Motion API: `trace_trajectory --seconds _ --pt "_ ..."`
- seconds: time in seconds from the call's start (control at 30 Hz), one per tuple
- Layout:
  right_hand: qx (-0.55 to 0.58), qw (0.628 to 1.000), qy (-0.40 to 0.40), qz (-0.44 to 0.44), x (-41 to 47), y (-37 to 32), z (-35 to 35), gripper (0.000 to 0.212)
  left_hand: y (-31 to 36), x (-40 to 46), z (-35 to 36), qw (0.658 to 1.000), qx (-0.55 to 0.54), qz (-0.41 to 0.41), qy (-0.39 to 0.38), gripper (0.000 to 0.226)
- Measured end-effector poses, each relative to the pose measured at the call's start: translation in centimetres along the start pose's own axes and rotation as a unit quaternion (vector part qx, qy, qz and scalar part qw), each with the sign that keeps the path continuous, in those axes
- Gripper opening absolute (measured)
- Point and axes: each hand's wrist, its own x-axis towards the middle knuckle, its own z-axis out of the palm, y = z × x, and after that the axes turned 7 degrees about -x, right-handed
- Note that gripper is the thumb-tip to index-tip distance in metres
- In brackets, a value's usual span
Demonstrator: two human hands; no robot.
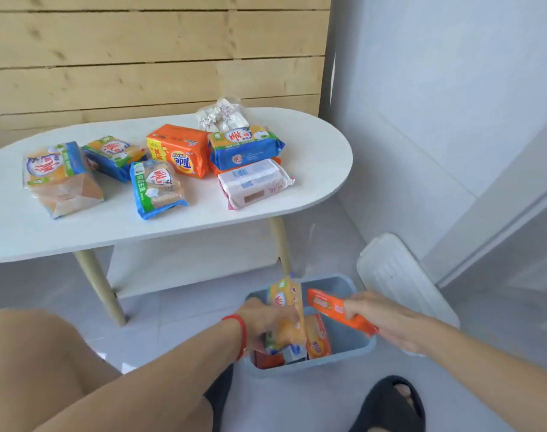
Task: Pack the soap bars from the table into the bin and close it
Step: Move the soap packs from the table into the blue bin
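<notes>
Seven plastic-wrapped soap packs (160, 169) left on the white oval desk (312, 182): blue-and-green printed ones, an orange Tide pack (180, 155), a pale pink one (255, 182), a clear crinkled one at the back. On the floor in front, a blue-grey plastic bin (350, 347), open, with orange packs already inside; white ribbed lid (400, 275) lying just beside, toward the wall. Left hand (261, 322) reached down over the bin, fingers curled round an orange-and-green soap pack (286, 313) held upright. Right hand (378, 319) pinched on a thin orange soap bar (334, 310) above the bin's right rim.
</notes>
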Motion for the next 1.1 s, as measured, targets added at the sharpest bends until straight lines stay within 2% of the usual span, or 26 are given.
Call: trace_trajectory --seconds 0.07,0.17,0.23,0.3,0.37,0.43,0.47,0.57,0.6,0.67,0.73,0.77,0.8,0.9,1.0,1.1 --pt "-0.069 0.997 0.027 0.004 2.0 0.4 1.8 0.012 -1.3 2.6 -0.2 0.995 0.086 -0.009 0.053 0.052" --pt "-0.152 0.988 0.032 -0.017 6.2 1.3 5.0 0.016 -2.2 5.4 1.0 0.946 0.289 0.015 0.148 0.078" --pt "-0.165 0.985 0.053 -0.022 8.8 2.0 7.6 0.027 -2.9 7.4 2.1 0.917 0.369 0.022 0.152 0.097" --pt "-0.199 0.976 0.081 -0.027 10.7 2.8 10.0 0.044 -4.0 9.5 2.9 0.89 0.437 0.023 0.127 0.105" --pt "-0.226 0.971 0.084 -0.009 11.9 3.8 11.5 0.065 -5.3 11.0 3.2 0.874 0.473 0.006 0.113 0.098" --pt "-0.238 0.97 0.046 0.002 13.0 4.7 11.7 0.08 -6.5 12.3 3.5 0.872 0.474 -0.01 0.121 0.086" --pt "-0.239 0.971 0.017 0.001 13.3 5.0 11.3 0.081 -6.9 12.5 3.7 0.87 0.476 -0.014 0.123 0.08" --pt "-0.25 0.967 -0.04 0.001 14.0 5.3 9.8 0.057 -7.1 13.3 4.2 0.847 0.514 -0.002 0.134 0.057" --pt "-0.264 0.964 -0.042 0.002 14.3 5.3 9.5 0.053 -6.7 13.5 4.3 0.833 0.535 0.011 0.138 0.049" --pt "-0.297 0.954 -0.023 -0.005 15.0 5.3 9.3 0.054 -5.8 14.1 4.1 0.783 0.606 0.048 0.133 0.042" --pt "-0.333 0.943 -0.004 -0.022 15.5 5.3 9.7 0.061 -5.3 14.6 3.4 0.723 0.679 0.089 0.093 0.051" --pt "-0.347 0.937 -0.004 -0.029 15.7 5.3 9.9 0.064 -5.2 14.9 3.0 0.706 0.698 0.099 0.065 0.062" --pt "-0.355 0.934 -0.007 -0.033 15.8 5.2 10.2 0.069 -5.1 15.2 2.6 0.706 0.701 0.095 0.037 0.077" --pt "-0.383 0.923 -0.021 -0.028 16.0 5.8 11.0 0.093 -5.6 16.3 1.6 0.745 0.667 0.024 -0.024 0.115" --pt "-0.417 0.908 -0.022 -0.03 15.9 6.6 11.8 0.116 -6.3 17.1 1.6 0.749 0.662 0.019 -0.031 0.121" --pt "-0.414 0.909 -0.023 -0.039 16.2 7.0 12.0 0.116 -6.7 17.8 1.3 0.751 0.659 0.03 -0.035 0.124"
